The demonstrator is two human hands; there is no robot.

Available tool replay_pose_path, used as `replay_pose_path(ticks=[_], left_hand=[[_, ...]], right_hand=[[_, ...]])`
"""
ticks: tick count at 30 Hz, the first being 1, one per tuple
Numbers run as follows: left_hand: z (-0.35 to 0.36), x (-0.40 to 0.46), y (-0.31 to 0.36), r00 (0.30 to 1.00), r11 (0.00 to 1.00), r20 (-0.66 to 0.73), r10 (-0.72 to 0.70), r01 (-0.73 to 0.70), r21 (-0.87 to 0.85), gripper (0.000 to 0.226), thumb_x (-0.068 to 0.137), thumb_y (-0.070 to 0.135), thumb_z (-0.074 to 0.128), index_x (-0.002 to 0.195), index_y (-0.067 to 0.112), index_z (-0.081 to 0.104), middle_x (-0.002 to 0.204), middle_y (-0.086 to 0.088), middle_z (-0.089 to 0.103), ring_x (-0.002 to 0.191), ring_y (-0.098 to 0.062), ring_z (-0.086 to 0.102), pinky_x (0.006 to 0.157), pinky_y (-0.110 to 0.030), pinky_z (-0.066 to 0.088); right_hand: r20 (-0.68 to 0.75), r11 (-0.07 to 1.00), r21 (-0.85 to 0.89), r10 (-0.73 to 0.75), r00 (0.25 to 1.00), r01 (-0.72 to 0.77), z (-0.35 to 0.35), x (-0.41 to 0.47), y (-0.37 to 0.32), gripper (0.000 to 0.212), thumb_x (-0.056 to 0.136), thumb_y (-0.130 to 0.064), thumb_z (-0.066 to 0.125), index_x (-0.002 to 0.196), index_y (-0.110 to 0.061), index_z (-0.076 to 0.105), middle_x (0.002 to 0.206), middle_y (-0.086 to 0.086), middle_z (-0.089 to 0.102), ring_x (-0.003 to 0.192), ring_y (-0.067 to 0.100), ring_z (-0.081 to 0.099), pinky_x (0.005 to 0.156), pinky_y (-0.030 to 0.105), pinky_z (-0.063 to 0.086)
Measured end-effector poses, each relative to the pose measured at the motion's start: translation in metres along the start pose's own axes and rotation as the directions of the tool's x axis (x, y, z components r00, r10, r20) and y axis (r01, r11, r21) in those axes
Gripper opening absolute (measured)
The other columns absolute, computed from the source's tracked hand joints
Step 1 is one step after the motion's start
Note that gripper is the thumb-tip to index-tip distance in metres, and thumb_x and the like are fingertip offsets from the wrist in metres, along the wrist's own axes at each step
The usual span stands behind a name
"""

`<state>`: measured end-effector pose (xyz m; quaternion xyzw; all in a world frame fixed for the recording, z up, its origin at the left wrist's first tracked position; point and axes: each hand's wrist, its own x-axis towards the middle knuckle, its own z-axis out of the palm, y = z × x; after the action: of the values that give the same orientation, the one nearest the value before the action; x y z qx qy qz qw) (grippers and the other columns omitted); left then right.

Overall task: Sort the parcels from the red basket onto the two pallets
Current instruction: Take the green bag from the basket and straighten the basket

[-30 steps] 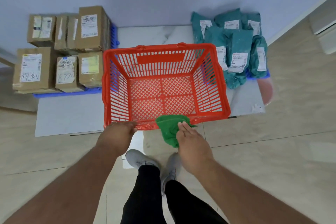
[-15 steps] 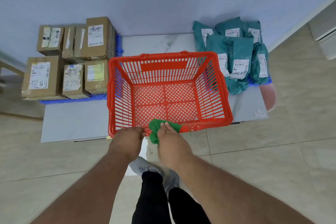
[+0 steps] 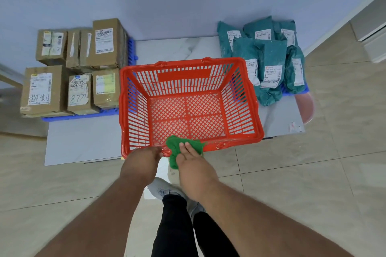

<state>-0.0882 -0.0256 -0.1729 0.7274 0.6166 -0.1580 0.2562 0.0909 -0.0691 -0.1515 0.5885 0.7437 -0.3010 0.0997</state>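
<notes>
Down by the floor, two dark trouser legs [image 3: 177,225] and a pair of pale shoes [image 3: 163,191] stand on beige floor tiles [image 3: 292,173]. Both bare arms reach forward from there. The left hand [image 3: 142,162] has its fingers curled over the near rim of the red basket [image 3: 188,102], gripping it. Just beside it, the right hand [image 3: 193,166] presses a crumpled green cloth [image 3: 179,148] against the same rim with fairly straight fingers; the cloth drapes over the rim's edge and hangs a little below it.

The basket sits on a pale grey marbled slab [image 3: 83,142] laid on the floor, and nothing lies inside it; its mesh bottom is bare. To its left, brown cardboard boxes [image 3: 73,73] with white labels, some with handwriting, are packed close together on a blue pallet [image 3: 79,116]. To its right, teal plastic mailer bags [image 3: 269,60] with labels are heaped on the second blue pallet [image 3: 292,91], of which only a corner shows, the nearest bag touching the basket's side. Behind everything rises a plain bluish wall [image 3: 167,6]
</notes>
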Motion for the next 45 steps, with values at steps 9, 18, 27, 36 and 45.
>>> replay_pose_path(ticks=[9,18,27,36,45], left_hand=[[-0.002,-0.001,0.003,0.996,0.998,0.069,-0.062,0.063,-0.021,0.039,0.11,0.043,0.039,0.138,0.031,0.063,0.126,-0.002,0.072,0.114,-0.028,0.066,0.1,-0.039,0.055],[0.002,0.003,0.0,0.994,0.996,0.081,-0.079,0.082,-0.027,0.044,0.11,0.045,0.036,0.143,0.03,0.061,0.132,-0.006,0.07,0.119,-0.031,0.064,0.103,-0.039,0.054],[0.003,0.005,-0.003,0.996,0.999,0.082,-0.04,0.04,0.002,0.045,0.11,0.045,0.034,0.146,0.031,0.058,0.133,-0.008,0.069,0.119,-0.033,0.065,0.102,-0.039,0.053],[-0.005,0.004,0.0,0.997,1.0,0.076,-0.013,0.012,0.02,0.045,0.112,0.042,0.034,0.146,0.026,0.058,0.138,-0.005,0.067,0.122,-0.031,0.063,0.103,-0.038,0.052],[-0.005,0.001,0.0,0.997,0.999,0.068,-0.033,0.034,-0.021,0.044,0.111,0.044,0.035,0.142,0.026,0.061,0.135,-0.005,0.069,0.121,-0.031,0.063,0.104,-0.039,0.052]], right_hand=[[0.088,0.973,-0.22,-0.054,0.995,0.073,-0.004,-0.031,0.066,0.047,0.104,-0.009,0.04,0.15,-0.003,0.05,0.178,0.017,0.009,0.167,0.031,0.007,0.133,0.045,0.016],[0.043,0.978,-0.066,0.201,0.979,-0.198,0.011,-0.026,0.012,0.052,0.1,-0.014,0.05,0.152,-0.007,0.044,0.179,0.018,0.005,0.167,0.031,-0.002,0.134,0.044,0.014],[0.019,0.999,0.004,0.047,0.999,-0.047,0.022,-0.02,-0.005,0.051,0.099,-0.025,0.054,0.145,-0.004,0.054,0.176,0.015,0.025,0.167,0.028,0.008,0.129,0.044,0.029],[0.219,0.596,0.665,0.421,0.88,-0.451,0.0,-0.057,0.032,0.014,0.104,-0.023,0.056,0.111,-0.016,0.065,0.107,0.005,0.073,0.096,0.024,0.069,0.078,0.034,0.051],[-0.12,0.751,0.591,0.442,0.889,-0.294,-0.047,-0.063,0.04,0.012,0.105,-0.026,0.056,0.111,-0.015,0.06,0.092,0.002,0.068,0.085,0.024,0.065,0.071,0.04,0.047]])
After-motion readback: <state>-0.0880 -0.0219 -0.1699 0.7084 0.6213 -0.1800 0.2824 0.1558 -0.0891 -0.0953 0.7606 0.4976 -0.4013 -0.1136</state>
